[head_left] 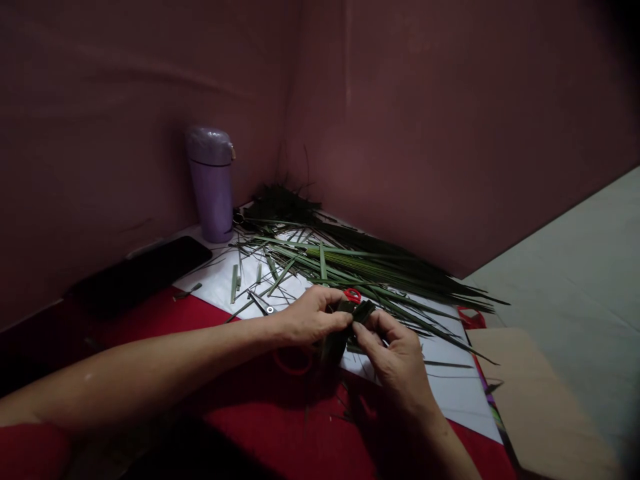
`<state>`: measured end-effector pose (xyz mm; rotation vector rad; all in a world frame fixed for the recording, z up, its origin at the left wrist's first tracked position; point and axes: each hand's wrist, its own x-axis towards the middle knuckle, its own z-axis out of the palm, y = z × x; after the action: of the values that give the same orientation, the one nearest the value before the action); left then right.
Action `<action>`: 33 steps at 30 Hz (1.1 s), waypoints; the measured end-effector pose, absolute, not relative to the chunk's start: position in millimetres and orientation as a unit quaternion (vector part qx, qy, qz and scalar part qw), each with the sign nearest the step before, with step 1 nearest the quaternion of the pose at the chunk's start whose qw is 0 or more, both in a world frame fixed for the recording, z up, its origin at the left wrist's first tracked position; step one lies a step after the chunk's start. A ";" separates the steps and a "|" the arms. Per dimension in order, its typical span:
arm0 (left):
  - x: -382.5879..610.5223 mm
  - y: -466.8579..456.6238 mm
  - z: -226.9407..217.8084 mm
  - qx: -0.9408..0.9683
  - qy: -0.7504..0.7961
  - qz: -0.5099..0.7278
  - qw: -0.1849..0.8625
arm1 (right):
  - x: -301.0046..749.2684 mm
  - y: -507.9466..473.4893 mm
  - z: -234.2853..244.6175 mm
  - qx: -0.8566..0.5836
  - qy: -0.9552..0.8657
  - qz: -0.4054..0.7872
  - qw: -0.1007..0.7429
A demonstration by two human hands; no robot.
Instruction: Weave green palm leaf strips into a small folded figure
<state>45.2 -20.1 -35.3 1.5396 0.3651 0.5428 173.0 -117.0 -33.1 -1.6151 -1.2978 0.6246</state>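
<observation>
Both hands meet over the near edge of the white paper, holding a small dark green folded palm-leaf piece [363, 311]. My left hand [313, 316] pinches its left side between thumb and fingers. From the right, my right hand [395, 350] grips it with thumb and forefinger. Part of the piece hangs in shadow below my fingers, and its exact shape is hard to make out. A pair of scissors [270, 309] lies under my left hand, blades pointing away to the left. One red handle loop shows beyond my fingers; another is dim below my wrist.
Long green palm leaves [360, 263] are heaped across the white paper [455, 393], with short cut strips [235, 283] at left. A purple tumbler [213, 190] stands by the wall. Near it lies a black phone-like slab [150, 270]. Red cloth [280, 427] covers the near surface; a tan board [545, 400] sits right.
</observation>
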 end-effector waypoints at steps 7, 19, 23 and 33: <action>44.8 -18.2 -37.6 0.649 0.128 0.215 0.719 | 176.3 -114.8 -30.8 -0.600 -0.461 0.364 0.543; 46.3 -20.4 -37.0 0.624 0.137 0.219 0.737 | 181.8 -113.7 -31.9 -0.599 -0.470 0.379 0.525; 46.4 -19.7 -39.0 0.627 0.148 0.207 0.736 | 180.3 -113.7 -30.3 -0.603 -0.474 0.368 0.525; 45.5 -19.6 -39.1 0.653 0.140 0.208 0.715 | 178.7 -112.5 -33.3 -0.608 -0.462 0.351 0.542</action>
<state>45.5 -19.6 -39.1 1.4465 0.3095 0.4618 178.7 -112.5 -33.3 -1.4436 -1.0963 0.8340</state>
